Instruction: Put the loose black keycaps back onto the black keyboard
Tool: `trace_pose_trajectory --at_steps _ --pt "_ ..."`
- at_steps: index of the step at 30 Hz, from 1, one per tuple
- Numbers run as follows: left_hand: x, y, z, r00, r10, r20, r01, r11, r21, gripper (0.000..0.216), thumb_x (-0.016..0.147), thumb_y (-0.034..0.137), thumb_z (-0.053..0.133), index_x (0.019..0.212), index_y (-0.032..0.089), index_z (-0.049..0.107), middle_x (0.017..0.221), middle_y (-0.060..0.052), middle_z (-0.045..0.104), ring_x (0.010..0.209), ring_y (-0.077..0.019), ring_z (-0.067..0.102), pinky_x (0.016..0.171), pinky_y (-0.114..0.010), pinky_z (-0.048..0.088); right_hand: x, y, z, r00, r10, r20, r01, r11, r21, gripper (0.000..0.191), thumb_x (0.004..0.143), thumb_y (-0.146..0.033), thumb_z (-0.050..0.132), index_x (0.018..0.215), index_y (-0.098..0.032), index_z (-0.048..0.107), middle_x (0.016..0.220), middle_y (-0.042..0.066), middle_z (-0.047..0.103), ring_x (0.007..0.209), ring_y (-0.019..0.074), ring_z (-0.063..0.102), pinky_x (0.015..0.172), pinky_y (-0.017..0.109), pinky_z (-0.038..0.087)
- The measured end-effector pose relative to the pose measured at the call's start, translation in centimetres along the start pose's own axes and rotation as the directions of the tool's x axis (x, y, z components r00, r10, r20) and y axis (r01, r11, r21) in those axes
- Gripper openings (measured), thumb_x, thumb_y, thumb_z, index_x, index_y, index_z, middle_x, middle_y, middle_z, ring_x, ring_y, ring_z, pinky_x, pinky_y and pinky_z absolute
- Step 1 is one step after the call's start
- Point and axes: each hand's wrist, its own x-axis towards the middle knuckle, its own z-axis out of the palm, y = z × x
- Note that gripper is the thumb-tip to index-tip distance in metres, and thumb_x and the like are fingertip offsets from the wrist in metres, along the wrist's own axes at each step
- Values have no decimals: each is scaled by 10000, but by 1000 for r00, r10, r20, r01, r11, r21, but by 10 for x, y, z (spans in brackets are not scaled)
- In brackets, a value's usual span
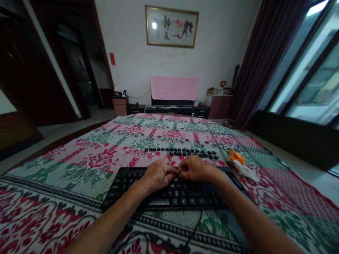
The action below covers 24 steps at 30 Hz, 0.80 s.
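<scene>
Location type: private home, living area. Identify by the furnishings. A floral-patterned blanket (pixel 87 169) covers the broad surface in the foreground; the furniture beneath is hidden. Along the white wall (pixel 119 31), 1 low black cabinet (pixel 201 113) supports a dark flat panel (pixel 169 102), mostly covered by a pink cloth (pixel 174 88). Mounted above: 1 gold-framed picture (pixel 172 26) bearing brush-style characters. Household decorations include 1 small figurine (pixel 196 103) and 1 red heart-shaped ornament (pixel 223 84). View right: a dark purple curtain (pixel 265 60) hangs beside large glass windows (pixel 307 95). View left: a dark-framed doorway (pixel 79 63) leads to an adjoining space.
</scene>
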Motion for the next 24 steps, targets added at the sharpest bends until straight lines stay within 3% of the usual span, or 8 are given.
trace_pose_trajectory --at_steps 12,18,24 --pt "-1 -1 1 1000 30 4 -30 999 14 237 694 261 461 855 290 633 709 -11 531 714 -129 475 629 -228 344 2 3 2 999 37 6 -37 999 34 193 622 -217 470 695 -140 631 569 -8 561 488 74 410 439 183 268" --pt "2 -2 12 995 -80 -67 79 997 -21 206 682 315 489 822 282 637 678 3 544 684 -123 479 596 -213 339 3 2 2 998 57 -2 -57 998 33 192 609 -223 483 687 -133 634 541 -11 539 480 69 391 432 176 256" --pt "3 -1 15 986 -158 -59 154 986 -68 199 660 330 505 791 282 646 696 14 574 674 -119 499 586 -206 344 3 3 4 997 70 -13 -70 996 47 192 602 -224 493 692 -133 635 543 -10 540 488 72 398 435 177 259"
